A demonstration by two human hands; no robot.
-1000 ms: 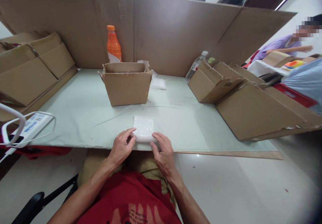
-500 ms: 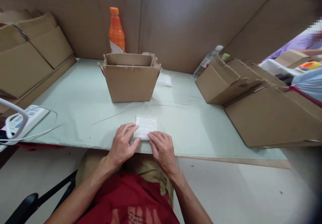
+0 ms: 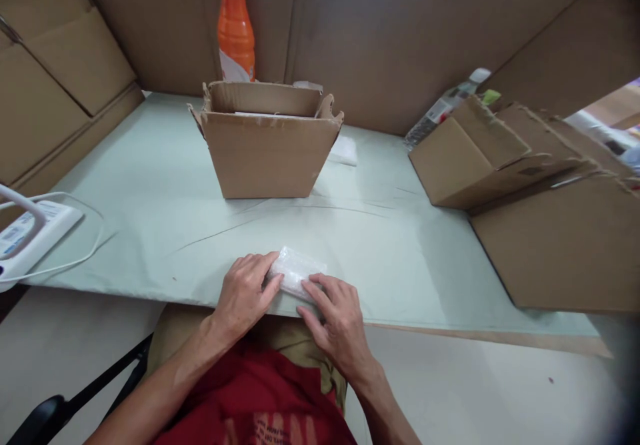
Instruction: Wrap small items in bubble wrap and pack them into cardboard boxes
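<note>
Near the counter (image 3: pixel 150 231) edge, well in front of the open cardboard box (image 3: pixel 267 145), left hand (image 3: pixel 245 291) and right hand (image 3: pixel 337 321) each pinch the bubble-wrap packet (image 3: pixel 295 278), bracing it flat from both sides.

A makeshift packing station is showing here: cardboard sheets (image 3: pixel 400 38) are walling in a pale green tabletop (image 3: pixel 150 218), an open carton (image 3: pixel 267 141) is standing on it, and folded boxes (image 3: pixel 525 191) are lying stacked alongside.

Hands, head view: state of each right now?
Left hand: fingers curled on the left end of the bubble-wrap packet, gripping it.
Right hand: fingers pressed on the packet's right end, holding it at the table edge.
</note>
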